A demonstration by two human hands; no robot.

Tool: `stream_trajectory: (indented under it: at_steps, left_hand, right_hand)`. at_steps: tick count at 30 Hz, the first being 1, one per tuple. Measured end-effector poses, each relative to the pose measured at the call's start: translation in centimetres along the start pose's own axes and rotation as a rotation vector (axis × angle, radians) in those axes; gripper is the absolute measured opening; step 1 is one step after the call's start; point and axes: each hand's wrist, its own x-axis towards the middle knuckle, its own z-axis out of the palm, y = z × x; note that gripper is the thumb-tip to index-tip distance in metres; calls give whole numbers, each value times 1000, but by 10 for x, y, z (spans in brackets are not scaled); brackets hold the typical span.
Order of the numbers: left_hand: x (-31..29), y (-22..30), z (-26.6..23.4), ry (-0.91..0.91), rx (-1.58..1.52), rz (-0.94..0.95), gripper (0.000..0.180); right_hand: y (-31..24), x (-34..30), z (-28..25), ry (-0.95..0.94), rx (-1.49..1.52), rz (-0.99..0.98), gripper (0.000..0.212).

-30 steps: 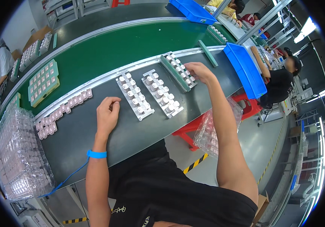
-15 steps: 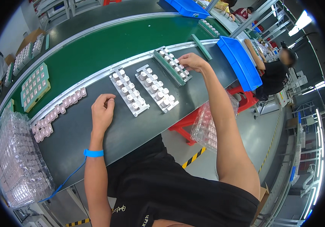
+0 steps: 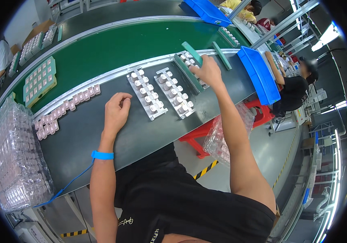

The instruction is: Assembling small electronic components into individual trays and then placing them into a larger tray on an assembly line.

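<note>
My right hand (image 3: 209, 73) is closed on a flat green strip (image 3: 191, 52), held tilted over the far rack. That rack of small white capped pieces (image 3: 188, 60) has another green bar (image 3: 186, 73) along its left side and is partly hidden by my hand. Two similar metal racks, a middle one (image 3: 174, 94) and a left one (image 3: 147, 95), lie side by side with white round-topped pieces in them. My left hand (image 3: 117, 110) rests on the dark bench beside the left rack, fingers curled in and no object showing in it.
Small pinkish pieces (image 3: 76, 99) line the bench's left, near a stack of clear plastic trays (image 3: 17, 158). A green block of pieces (image 3: 40, 81) sits on the green conveyor (image 3: 113, 46). At right are a loose green strip (image 3: 222, 55), a blue bin (image 3: 258, 75) and a person (image 3: 295, 85).
My right hand has lifted a green strip up off the far rack's right side. The left hand stays curled on the bench. The whole view has shifted slightly.
</note>
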Motion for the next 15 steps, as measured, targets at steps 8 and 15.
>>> stream_trajectory:
  at_steps: [8,15]
  left_hand:
    - [0,4,2,-16,-9,19,14]
    - [1,1,1,-28,-9,4,15]
  right_hand:
    - [-10,-34,29,30,-491,-255,30]
    - [-5,-38,52,14,-474,-235,26]
